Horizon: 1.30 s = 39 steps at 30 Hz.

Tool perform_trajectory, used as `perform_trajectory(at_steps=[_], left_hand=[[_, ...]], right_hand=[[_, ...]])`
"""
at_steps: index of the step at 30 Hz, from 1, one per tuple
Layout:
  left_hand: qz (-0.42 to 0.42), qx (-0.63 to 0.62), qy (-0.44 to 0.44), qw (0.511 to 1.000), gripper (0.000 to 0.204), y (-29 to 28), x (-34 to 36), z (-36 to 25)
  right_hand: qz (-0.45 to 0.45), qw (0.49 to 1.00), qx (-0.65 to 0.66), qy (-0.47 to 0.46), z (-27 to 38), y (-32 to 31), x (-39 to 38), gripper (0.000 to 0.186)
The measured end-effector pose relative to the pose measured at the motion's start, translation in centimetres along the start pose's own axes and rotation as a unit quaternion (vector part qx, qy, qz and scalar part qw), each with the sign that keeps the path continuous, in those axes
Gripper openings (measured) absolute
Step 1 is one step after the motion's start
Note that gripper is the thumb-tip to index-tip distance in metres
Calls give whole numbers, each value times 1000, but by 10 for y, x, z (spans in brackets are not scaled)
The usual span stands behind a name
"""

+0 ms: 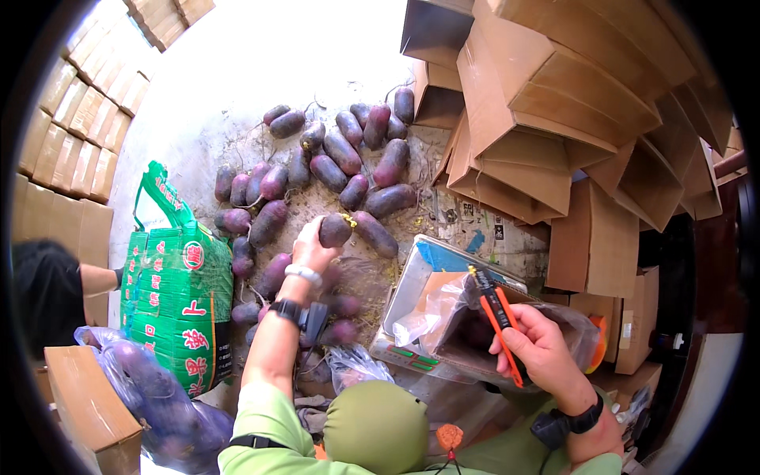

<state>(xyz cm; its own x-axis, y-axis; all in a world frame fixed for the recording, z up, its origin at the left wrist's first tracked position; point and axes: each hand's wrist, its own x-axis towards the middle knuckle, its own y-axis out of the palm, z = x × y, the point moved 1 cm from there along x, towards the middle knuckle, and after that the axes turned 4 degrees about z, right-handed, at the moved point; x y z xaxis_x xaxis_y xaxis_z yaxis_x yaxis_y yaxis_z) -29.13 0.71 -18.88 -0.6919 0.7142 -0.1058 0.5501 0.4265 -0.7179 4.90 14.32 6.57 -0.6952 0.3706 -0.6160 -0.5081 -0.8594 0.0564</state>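
My left hand (pixel 315 252) grips a dark purple radish (pixel 335 230) with a small yellow sprout at one end, above a spread of similar radishes (pixel 374 234) on the concrete floor. My right hand (pixel 529 348) is closed on an orange-and-black cutter (pixel 496 310), its tip pointing up and away from me. Beneath the cutter, an open cardboard box (pixel 446 281) lined with clear plastic sits on a metal scale (pixel 409 354), and its inside is mostly shadowed. A crumpled plastic bag (pixel 352 370) lies below my left hand.
A green printed sack (pixel 162 285), a purple bag (pixel 150 396) of radishes and a carton (pixel 87 396) stand at the left. Stacked cartons (pixel 83 119) line the left side. Open empty boxes (pixel 570 103) pile up at the right. A person's leg (pixel 95 278) shows at the far left.
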Motion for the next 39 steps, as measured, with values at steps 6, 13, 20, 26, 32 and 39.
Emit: perform_trajectory(at_steps=[6, 13, 20, 26, 32, 39], left_hand=[[166, -371, 66, 911, 77, -66, -76, -79], [199, -361, 124, 903, 80, -86, -133, -121], [204, -329, 137, 912, 81, -95, -150, -142], [178, -351, 127, 911, 81, -85, -149, -144], [-21, -157, 179, 971, 75, -87, -148, -166], [-171, 18, 177, 969, 71, -98, -152, -167]], right_hand=[[62, 997, -35, -3, 2, 25, -3, 32], [123, 987, -93, -53, 5, 52, -12, 32], [141, 984, -88, -63, 1, 56, -22, 32], [172, 984, 26, -34, -9, 61, -20, 33], [161, 981, 102, -26, -10, 79, -11, 25], [170, 947, 271, 35, -2, 107, -2, 24]])
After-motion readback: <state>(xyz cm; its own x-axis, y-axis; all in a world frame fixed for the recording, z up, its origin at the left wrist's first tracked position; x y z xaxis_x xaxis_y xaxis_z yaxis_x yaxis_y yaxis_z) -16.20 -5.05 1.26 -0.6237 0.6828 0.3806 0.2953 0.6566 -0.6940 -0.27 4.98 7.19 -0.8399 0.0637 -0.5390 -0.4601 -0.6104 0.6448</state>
